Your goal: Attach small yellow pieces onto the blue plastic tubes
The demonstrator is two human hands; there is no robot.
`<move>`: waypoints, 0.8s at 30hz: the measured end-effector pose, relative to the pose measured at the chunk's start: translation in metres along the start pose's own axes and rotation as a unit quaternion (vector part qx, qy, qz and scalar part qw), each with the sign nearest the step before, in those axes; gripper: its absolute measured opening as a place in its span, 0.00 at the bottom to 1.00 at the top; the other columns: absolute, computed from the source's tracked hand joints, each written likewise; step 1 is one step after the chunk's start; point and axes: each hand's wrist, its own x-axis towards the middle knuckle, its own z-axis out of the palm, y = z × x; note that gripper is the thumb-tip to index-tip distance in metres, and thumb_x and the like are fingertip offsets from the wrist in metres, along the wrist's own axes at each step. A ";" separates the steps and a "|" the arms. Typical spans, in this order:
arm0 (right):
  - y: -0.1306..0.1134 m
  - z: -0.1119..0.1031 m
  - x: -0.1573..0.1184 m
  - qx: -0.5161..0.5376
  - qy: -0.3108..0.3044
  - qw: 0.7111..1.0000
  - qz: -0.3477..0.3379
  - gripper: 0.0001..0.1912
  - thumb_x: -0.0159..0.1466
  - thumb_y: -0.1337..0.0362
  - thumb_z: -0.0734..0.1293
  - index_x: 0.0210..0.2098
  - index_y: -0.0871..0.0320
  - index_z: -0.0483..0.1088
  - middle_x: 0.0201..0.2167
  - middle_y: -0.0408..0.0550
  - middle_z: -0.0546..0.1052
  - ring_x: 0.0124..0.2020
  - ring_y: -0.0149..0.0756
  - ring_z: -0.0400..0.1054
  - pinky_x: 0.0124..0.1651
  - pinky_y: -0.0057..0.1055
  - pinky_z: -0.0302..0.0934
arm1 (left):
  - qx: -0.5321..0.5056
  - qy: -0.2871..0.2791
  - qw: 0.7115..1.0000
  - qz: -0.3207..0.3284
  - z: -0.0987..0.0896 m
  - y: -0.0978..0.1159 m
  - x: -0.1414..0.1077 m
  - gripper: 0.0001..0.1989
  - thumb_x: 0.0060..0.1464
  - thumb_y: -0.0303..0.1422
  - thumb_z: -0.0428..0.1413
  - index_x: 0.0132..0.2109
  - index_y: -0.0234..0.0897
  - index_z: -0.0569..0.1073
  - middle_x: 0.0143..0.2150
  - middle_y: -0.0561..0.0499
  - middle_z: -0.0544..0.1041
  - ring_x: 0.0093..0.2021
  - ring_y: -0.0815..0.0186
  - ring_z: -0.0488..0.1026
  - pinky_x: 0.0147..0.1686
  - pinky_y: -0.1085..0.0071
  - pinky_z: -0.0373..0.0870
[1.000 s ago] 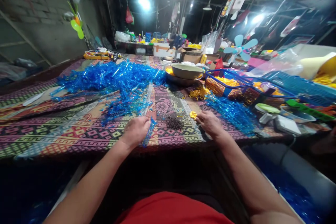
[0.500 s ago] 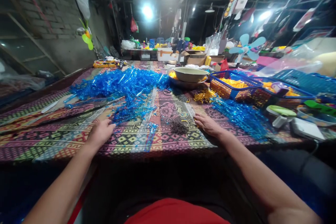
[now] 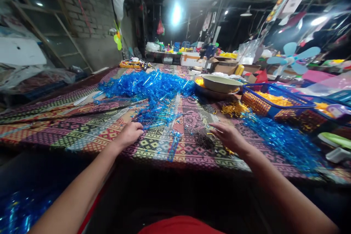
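Left hand: the left hand (image 3: 128,134) sits low over the patterned cloth (image 3: 68,135), fingers loosely curled and empty, tips just beside the big blue heap.
Right hand: the right hand (image 3: 227,137) is open and narrow, fingers reaching out flat, nothing visible in them, close to the dark beads (image 3: 204,140).
Between the hands: a clear blue plastic strip (image 3: 173,146) lies on the cloth (thin, and partly see-through).
Blue plastic: the big blue heap (image 3: 145,91) spreads across the middle of the table, and a smaller blue heap (image 3: 282,142) lies right of the right hand.
Farther off: yellow bits (image 3: 234,109) lie on the cloth beside a blue wire basket (image 3: 274,100), and a cream bowl (image 3: 221,84) sits in a metal basin.
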 end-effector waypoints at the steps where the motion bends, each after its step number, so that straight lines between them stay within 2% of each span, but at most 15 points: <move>1: -0.010 0.007 0.016 0.003 -0.004 0.999 -0.032 0.15 0.63 0.60 0.60 0.44 0.58 0.72 0.42 0.54 0.77 0.42 0.41 0.71 0.44 0.36 0.65 | 0.007 -0.009 1.000 0.015 -0.001 -0.001 0.000 0.07 0.39 0.28 0.51 0.21 0.37 0.73 0.17 0.54 0.70 0.21 0.68 0.66 0.24 0.74 0.58; 4: -0.035 0.036 0.062 0.002 -0.055 0.993 -0.101 0.13 0.64 0.64 0.59 0.44 0.58 0.72 0.42 0.53 0.76 0.43 0.37 0.70 0.45 0.32 0.63 | 0.035 -0.036 0.997 0.054 -0.006 -0.006 -0.001 0.08 0.40 0.27 0.50 0.20 0.37 0.73 0.21 0.52 0.73 0.27 0.66 0.68 0.30 0.73 0.61; 7: -0.047 0.067 0.099 -0.050 -0.079 0.990 -0.110 0.16 0.63 0.69 0.57 0.48 0.59 0.69 0.46 0.54 0.74 0.46 0.38 0.67 0.48 0.33 0.60 | 0.070 -0.030 0.994 0.073 -0.013 -0.013 -0.005 0.08 0.42 0.27 0.50 0.23 0.38 0.74 0.26 0.51 0.75 0.32 0.64 0.70 0.35 0.72 0.63; 9: -0.048 0.082 0.116 -0.064 -0.093 0.987 -0.115 0.19 0.61 0.72 0.58 0.52 0.60 0.67 0.50 0.56 0.72 0.48 0.39 0.66 0.47 0.33 0.60 | 0.112 -0.015 0.990 0.088 -0.017 -0.017 -0.008 0.09 0.45 0.27 0.50 0.26 0.39 0.75 0.28 0.50 0.76 0.33 0.63 0.71 0.37 0.71 0.63; 12: -0.046 0.091 0.126 -0.076 -0.120 0.982 -0.124 0.18 0.58 0.73 0.61 0.47 0.59 0.70 0.43 0.53 0.75 0.42 0.38 0.68 0.41 0.30 0.60 | 0.155 0.014 0.982 0.110 -0.019 -0.025 -0.011 0.10 0.48 0.28 0.49 0.30 0.39 0.75 0.31 0.49 0.77 0.36 0.63 0.72 0.40 0.70 0.64; 15: -0.045 0.083 0.121 -0.093 -0.136 0.979 -0.123 0.09 0.56 0.70 0.64 0.36 0.59 0.73 0.34 0.50 0.75 0.34 0.36 0.68 0.35 0.27 0.58 | 0.162 0.047 0.977 0.128 -0.017 -0.031 -0.017 0.11 0.50 0.27 0.49 0.35 0.39 0.76 0.37 0.47 0.77 0.41 0.61 0.72 0.43 0.69 0.65; 17: -0.048 0.072 0.111 -0.107 -0.125 0.980 -0.111 0.07 0.58 0.68 0.63 0.35 0.60 0.72 0.32 0.50 0.74 0.33 0.35 0.67 0.34 0.26 0.57 | 0.152 0.088 0.976 0.131 -0.014 -0.029 -0.024 0.12 0.51 0.28 0.48 0.40 0.39 0.75 0.43 0.45 0.76 0.45 0.59 0.71 0.47 0.68 0.64; 19: -0.056 0.059 0.096 -0.119 -0.104 0.983 -0.094 0.09 0.62 0.67 0.60 0.37 0.60 0.71 0.33 0.51 0.73 0.34 0.35 0.66 0.34 0.27 0.57 | 0.107 0.138 0.976 0.127 -0.006 -0.020 -0.034 0.13 0.53 0.30 0.49 0.43 0.39 0.74 0.46 0.44 0.75 0.47 0.58 0.70 0.50 0.66 0.63; 20: -0.063 0.053 0.087 -0.120 -0.087 0.985 -0.087 0.10 0.63 0.66 0.58 0.39 0.60 0.70 0.34 0.51 0.72 0.35 0.35 0.66 0.35 0.27 0.57 | 0.065 0.157 0.978 0.121 0.000 -0.011 -0.039 0.12 0.53 0.31 0.49 0.42 0.38 0.75 0.45 0.44 0.75 0.47 0.58 0.71 0.50 0.65 0.63; 22: -0.081 0.042 0.066 -0.107 -0.032 0.991 -0.075 0.11 0.64 0.65 0.58 0.43 0.60 0.68 0.37 0.52 0.72 0.36 0.36 0.66 0.36 0.28 0.59 | -0.068 0.151 0.981 0.098 0.018 0.012 -0.051 0.11 0.53 0.34 0.51 0.40 0.37 0.75 0.40 0.46 0.76 0.41 0.60 0.73 0.45 0.65 0.67; 24: -0.108 0.036 0.042 -0.093 0.018 0.992 -0.080 0.13 0.65 0.65 0.58 0.47 0.59 0.66 0.37 0.53 0.71 0.34 0.36 0.66 0.35 0.29 0.60 | -0.247 0.079 0.965 0.034 0.042 0.040 -0.062 0.14 0.52 0.38 0.53 0.43 0.35 0.73 0.37 0.47 0.76 0.31 0.64 0.73 0.33 0.68 0.71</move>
